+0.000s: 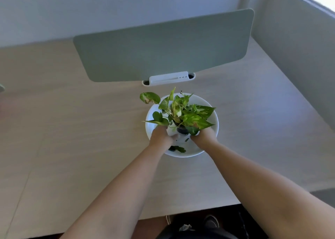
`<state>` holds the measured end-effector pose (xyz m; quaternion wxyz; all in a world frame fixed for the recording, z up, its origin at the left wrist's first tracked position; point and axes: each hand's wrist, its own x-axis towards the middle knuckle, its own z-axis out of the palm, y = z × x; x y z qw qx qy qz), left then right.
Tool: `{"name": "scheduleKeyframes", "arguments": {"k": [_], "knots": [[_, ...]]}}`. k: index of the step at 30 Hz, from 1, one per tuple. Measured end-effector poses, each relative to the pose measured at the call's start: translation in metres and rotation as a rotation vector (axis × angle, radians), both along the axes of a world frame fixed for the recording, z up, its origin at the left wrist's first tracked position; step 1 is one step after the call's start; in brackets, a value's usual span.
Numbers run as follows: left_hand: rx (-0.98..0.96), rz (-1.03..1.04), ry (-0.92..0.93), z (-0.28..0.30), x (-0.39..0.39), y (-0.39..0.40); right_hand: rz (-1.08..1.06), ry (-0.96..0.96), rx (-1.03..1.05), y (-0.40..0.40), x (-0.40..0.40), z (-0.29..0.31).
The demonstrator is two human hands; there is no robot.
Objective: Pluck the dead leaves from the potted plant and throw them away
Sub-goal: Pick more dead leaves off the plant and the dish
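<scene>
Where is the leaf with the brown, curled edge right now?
Head view: the browning leaf sticks out at the plant's upper left, past the white bowl's rim.

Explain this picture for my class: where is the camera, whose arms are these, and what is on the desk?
There is no machine. A person wears the camera on the head, so you look down along their own bare arms. The left hand and right hand reach into a white bowl on a pale desk. In the bowl stands a small potted plant, and both hands are at its base under the leaves; whether they grip it is hidden. One leaf at the upper left has a brown patch. Behind stands a green divider.
</scene>
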<state>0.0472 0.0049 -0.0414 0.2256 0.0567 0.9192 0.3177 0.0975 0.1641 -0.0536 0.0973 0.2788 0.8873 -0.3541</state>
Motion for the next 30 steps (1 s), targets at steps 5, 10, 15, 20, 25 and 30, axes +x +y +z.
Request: {"name": "scheduleKeyframes", "arguments": {"k": [5,10,15,20,25,30], "knots": [[0.175,0.024,-0.086,-0.001,-0.020,0.018,-0.003,-0.054,0.044,0.001,-0.006,-0.004],[0.225,0.027,-0.057,-0.007,-0.030,0.025,-0.029,-0.017,0.017,0.005,-0.012,-0.003],[0.313,0.019,0.002,-0.003,-0.037,0.018,-0.019,0.044,-0.040,0.004,-0.018,0.000],[0.316,-0.013,-0.012,-0.003,-0.038,0.013,0.014,0.057,-0.038,0.002,-0.020,-0.001],[0.468,-0.033,-0.076,-0.002,-0.036,0.010,0.002,0.033,-0.076,0.004,-0.021,-0.007],[0.298,-0.040,-0.111,-0.014,-0.040,0.005,0.078,-0.008,-0.013,0.000,-0.022,-0.013]]}}
